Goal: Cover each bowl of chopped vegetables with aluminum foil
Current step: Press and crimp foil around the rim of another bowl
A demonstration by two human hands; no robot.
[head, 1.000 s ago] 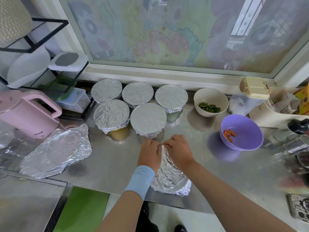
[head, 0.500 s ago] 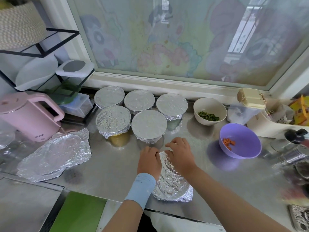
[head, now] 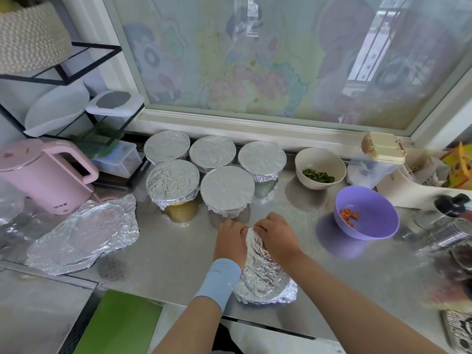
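Counter, steel, below a frosted window with cartoon film. Foil: one crumpled sheet, moulded over a round form at the front edge of the counter; the vessel beneath is hidden. Left hand, blue sleeve at the wrist: lies on the sheet's left side, fingers curled down over its far rim, gripping the foil. Right hand: lies on the right side, fingers curled likewise onto the foil at the far rim; the fingertips of the two hands nearly meet. Covered bowls: five, each capped in foil, clustered touching or just beside one another behind the hands, three in the back row by the sill and two in front. Beige bowl: uncovered, right of the cluster, holding chopped green vegetable. Purple bowl: uncovered, nearer and further right, holding a few orange cubes. Loose sheet: wrinkled foil lying flat, well left of the hands. Kettle: pink, behind the loose sheet. Shaker: metal, at the right edge. Board: green, lower left, below the counter edge.
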